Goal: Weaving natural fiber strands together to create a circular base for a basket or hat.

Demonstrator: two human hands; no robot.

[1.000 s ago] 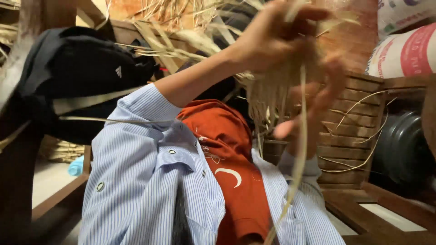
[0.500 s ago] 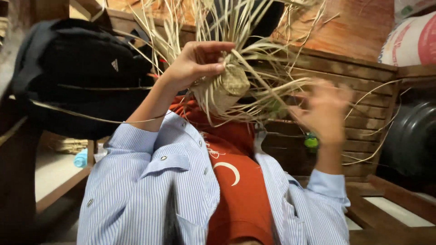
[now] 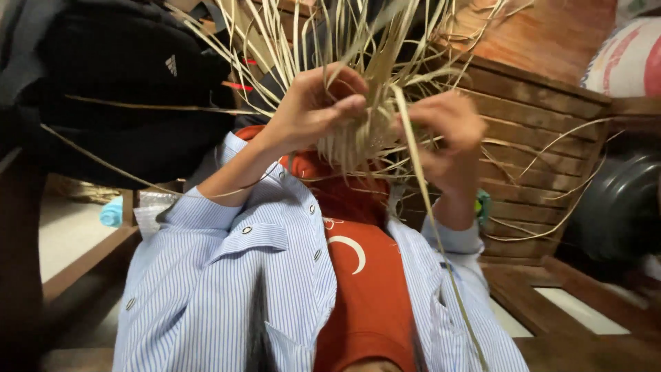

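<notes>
Wooden slatted furniture (image 3: 544, 131) fills far right, dark barrel (image 3: 616, 213) beside it. One black bag (image 3: 117, 83) hangs far left. One pale sack (image 3: 630, 58) sits far upper right. Two hands raised at centre. Left hand (image 3: 313, 110) curls fingers around one small woven straw piece (image 3: 358, 138), thumb on top. Right hand (image 3: 444, 138) grips same piece from right, slightly blurred. Many loose straw strands (image 3: 344, 34) fan upward and outward; one long strand (image 3: 434, 234) hangs down. Blue striped shirt (image 3: 220, 289) over orange top (image 3: 365, 282) near bottom.
</notes>
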